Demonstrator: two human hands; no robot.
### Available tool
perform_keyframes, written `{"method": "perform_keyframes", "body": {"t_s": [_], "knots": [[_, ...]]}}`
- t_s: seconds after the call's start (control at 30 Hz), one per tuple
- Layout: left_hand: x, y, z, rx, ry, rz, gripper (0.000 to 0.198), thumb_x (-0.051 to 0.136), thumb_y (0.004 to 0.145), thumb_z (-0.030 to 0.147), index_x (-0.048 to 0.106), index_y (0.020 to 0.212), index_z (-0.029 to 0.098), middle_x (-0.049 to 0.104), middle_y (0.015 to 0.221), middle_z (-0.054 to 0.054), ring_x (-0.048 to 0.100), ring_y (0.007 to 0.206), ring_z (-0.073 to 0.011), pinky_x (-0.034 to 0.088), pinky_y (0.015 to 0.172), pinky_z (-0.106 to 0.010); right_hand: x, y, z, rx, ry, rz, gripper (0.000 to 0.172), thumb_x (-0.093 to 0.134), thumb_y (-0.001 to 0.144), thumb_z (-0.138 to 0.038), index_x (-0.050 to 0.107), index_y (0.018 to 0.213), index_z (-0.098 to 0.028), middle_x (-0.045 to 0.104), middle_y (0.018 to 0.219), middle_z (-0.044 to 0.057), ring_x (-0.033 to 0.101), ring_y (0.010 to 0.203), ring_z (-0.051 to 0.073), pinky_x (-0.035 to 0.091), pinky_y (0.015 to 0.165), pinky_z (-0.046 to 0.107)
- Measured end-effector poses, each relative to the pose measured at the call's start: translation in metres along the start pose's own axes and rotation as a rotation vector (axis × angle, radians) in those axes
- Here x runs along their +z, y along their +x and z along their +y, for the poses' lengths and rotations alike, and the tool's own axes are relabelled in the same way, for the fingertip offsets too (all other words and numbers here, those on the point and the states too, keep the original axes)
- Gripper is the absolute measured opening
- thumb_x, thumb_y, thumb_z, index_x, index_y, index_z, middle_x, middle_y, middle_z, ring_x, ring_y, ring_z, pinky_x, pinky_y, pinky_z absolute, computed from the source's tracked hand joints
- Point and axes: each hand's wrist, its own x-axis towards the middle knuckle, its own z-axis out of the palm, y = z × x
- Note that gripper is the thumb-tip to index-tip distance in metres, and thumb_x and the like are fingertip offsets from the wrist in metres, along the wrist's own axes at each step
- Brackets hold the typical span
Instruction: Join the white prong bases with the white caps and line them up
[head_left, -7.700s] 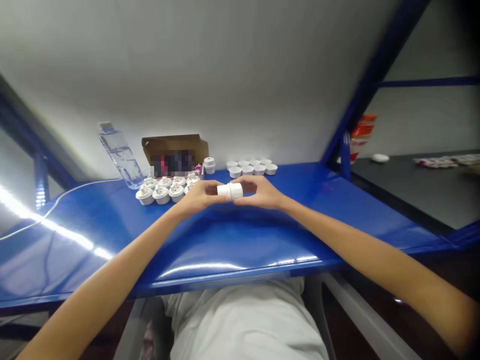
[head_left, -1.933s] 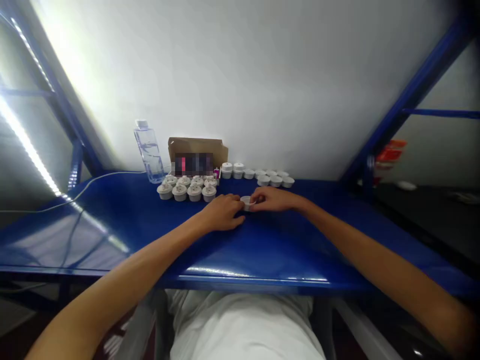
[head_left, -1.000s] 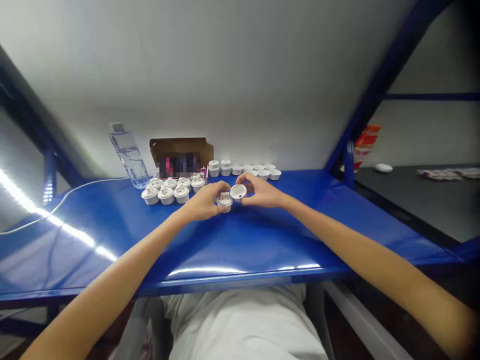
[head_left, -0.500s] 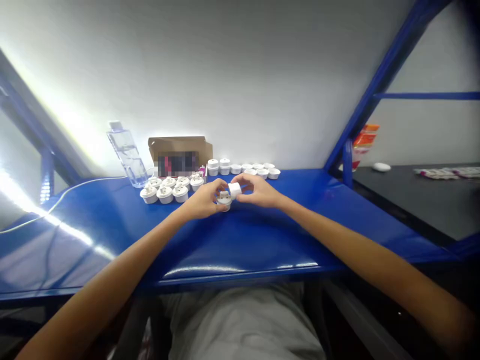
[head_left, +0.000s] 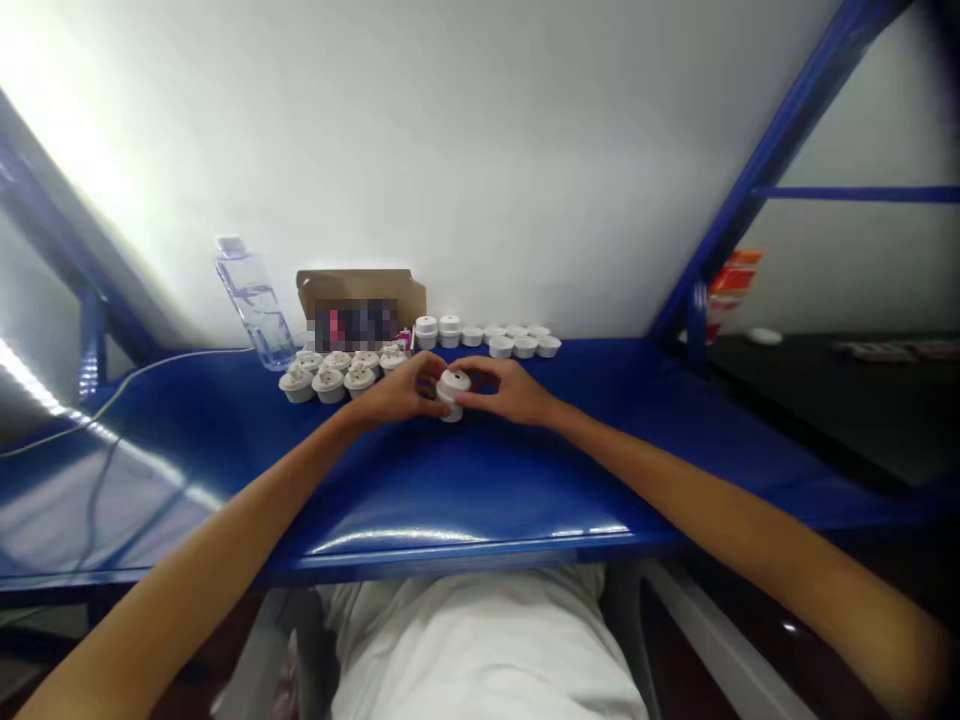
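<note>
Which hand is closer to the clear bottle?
Left. The left hand, on the white capped cup, is to the right of the clear bottle, white cups between. The right hand is farther right, across the capped cup.

A single camera worn on the person's head looks forward and down from above the near edge of the blue table. Its wide view runs from white clothing on this side of the table to the wall behind it, with the left hand and right hand at middle range over the table.
</note>
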Motion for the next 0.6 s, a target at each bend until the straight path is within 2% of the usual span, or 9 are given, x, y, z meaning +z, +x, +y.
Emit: {"method": "perform_keyframes", "body": {"t_s": [0.13, 0.3, 0.43, 0.6], "knots": [[0.000, 0.000, -0.003, -0.039, 0.046, -0.028, 0.061, 0.085, 0.063, 0.033, 0.059, 0.115, 0.017, 0.069, 0.112, -0.008, 0.066, 0.103, -0.0236, 0.054, 0.087, -0.037, -0.001, 0.000, 0.001, -0.010, -0.086, -0.008, 0.042, 0.073, 0.086, -0.036, 0.070, 0.126, -0.023, 0.073, 0.124, 0.007, 0.069, 0.109, 0.025, 0.055, 0.097, 0.041], [0.003, 0.001, -0.003, -0.077, 0.034, -0.108, 0.048, 0.083, 0.067, 0.041, 0.065, 0.103, 0.015, 0.074, 0.101, -0.007, 0.069, 0.097, -0.0244, 0.053, 0.088, -0.038, -0.006, 0.000, -0.003, -0.015, -0.122, -0.033, 0.042, 0.074, 0.084, -0.034, 0.071, 0.124, -0.023, 0.073, 0.122, 0.006, 0.069, 0.109, 0.025, 0.055, 0.098, 0.041], [-0.001, 0.001, 0.003, -0.129, -0.040, -0.071, 0.050, 0.087, 0.062, 0.036, 0.065, 0.102, 0.015, 0.075, 0.098, -0.006, 0.070, 0.092, -0.0231, 0.052, 0.085, -0.035, -0.013, -0.001, -0.005, 0.031, -0.041, -0.027, 0.050, 0.078, 0.078, -0.029, 0.067, 0.127, -0.023, 0.071, 0.123, 0.006, 0.071, 0.104, 0.024, 0.056, 0.097, 0.041], [-0.012, 0.000, 0.011, -0.144, -0.181, -0.021, 0.051, 0.086, 0.064, 0.031, 0.066, 0.109, 0.015, 0.075, 0.087, -0.003, 0.070, 0.082, -0.0194, 0.051, 0.080, -0.032, -0.014, -0.002, -0.011, -0.015, -0.018, 0.000, 0.044, 0.076, 0.077, -0.023, 0.066, 0.121, -0.023, 0.071, 0.118, 0.005, 0.071, 0.104, 0.023, 0.056, 0.098, 0.041]]}}
